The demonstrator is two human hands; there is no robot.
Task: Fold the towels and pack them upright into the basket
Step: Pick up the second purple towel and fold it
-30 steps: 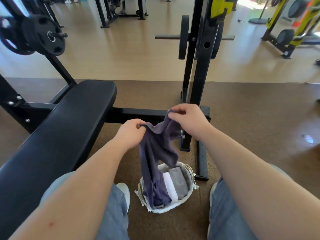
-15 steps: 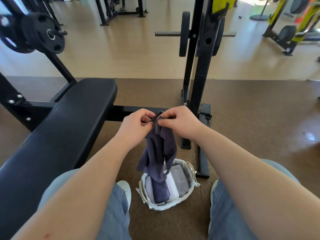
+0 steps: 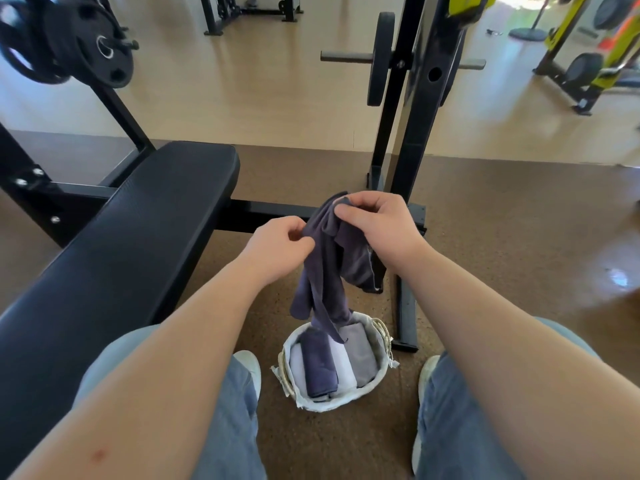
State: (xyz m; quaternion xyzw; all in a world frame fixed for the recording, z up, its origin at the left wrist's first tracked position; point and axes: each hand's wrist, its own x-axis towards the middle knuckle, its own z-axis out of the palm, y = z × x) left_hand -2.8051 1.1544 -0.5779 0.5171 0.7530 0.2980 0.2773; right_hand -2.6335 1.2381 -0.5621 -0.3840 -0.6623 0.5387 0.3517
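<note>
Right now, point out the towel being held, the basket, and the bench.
Dark towel (image 3: pixel 325 271), head view, on the hanging middle fold.
Basket (image 3: pixel 379 329), head view, on the far right rim.
Bench (image 3: pixel 138 237), head view, on the black padded top.

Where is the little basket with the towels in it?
In the head view the basket sits on the brown floor between the person's two feet, right of the black bench and just below the dark towel hanging from both hands.
</note>
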